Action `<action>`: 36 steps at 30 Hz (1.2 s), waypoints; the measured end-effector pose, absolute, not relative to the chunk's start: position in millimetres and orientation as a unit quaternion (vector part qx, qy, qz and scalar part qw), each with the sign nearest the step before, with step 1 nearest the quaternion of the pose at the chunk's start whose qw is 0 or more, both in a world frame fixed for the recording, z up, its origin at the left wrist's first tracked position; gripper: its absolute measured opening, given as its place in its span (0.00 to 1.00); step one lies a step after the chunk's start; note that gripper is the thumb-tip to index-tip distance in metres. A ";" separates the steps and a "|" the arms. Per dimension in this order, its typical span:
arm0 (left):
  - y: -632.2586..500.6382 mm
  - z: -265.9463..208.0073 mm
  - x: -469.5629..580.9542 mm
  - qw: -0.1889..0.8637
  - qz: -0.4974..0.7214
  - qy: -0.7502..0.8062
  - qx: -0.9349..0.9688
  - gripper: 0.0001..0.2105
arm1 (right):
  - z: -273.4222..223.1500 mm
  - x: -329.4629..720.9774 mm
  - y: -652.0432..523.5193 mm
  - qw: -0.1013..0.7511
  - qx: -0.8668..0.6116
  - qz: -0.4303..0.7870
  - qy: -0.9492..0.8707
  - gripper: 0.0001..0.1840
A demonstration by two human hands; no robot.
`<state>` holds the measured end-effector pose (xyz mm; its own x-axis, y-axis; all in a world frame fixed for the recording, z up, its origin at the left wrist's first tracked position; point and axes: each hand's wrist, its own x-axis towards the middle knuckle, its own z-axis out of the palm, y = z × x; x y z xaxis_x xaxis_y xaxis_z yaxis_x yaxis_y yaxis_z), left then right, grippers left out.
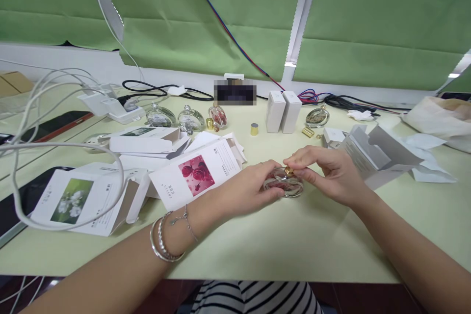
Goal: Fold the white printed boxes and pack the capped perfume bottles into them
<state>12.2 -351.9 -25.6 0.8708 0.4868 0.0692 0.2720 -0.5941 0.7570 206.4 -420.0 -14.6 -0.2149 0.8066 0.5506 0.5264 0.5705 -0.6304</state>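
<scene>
A round, flat glass perfume bottle (pixel 292 189) with pinkish contents stands on the table in front of me. My left hand (pixel 252 186) is closed around its left side, thumb in front and fingers behind. At the bottle's top, the thumb and fingertips of my right hand (pixel 331 172) pinch a small gold neck piece (pixel 289 170); the fingers partly cover it. A loose gold cap (pixel 254 129) stands farther back, between the bottle and the wall. Beside my left forearm lies an opened white carton with a red rose picture (pixel 196 174).
Several similar bottles, one a red-tinted bottle (pixel 218 117), stand at the back. Two white boxes (pixel 275 112) stand upright behind my hands. An opened carton (pixel 379 154) lies at right. White cables (pixel 22 196) loop over a carton with white flowers (pixel 73 198) at left.
</scene>
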 end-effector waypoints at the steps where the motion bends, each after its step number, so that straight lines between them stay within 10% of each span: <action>1: -352.0 -26.0 12.2 0.398 0.136 0.213 0.882 0.14 | -14.7 206.7 -419.9 0.450 -0.436 0.159 -0.763 0.06; 21: -353.0 -24.4 10.7 0.396 0.146 0.216 0.880 0.11 | 8.4 193.9 -413.4 0.462 -0.472 0.116 -0.742 0.09; 30: -353.6 -20.8 7.9 0.392 0.137 0.214 0.884 0.09 | 14.1 175.3 -291.2 0.160 -0.603 0.028 -0.781 0.23; 36: -353.2 -21.7 7.3 0.380 0.142 0.197 0.893 0.08 | -8.5 172.8 -290.0 0.145 -0.614 0.017 -0.776 0.16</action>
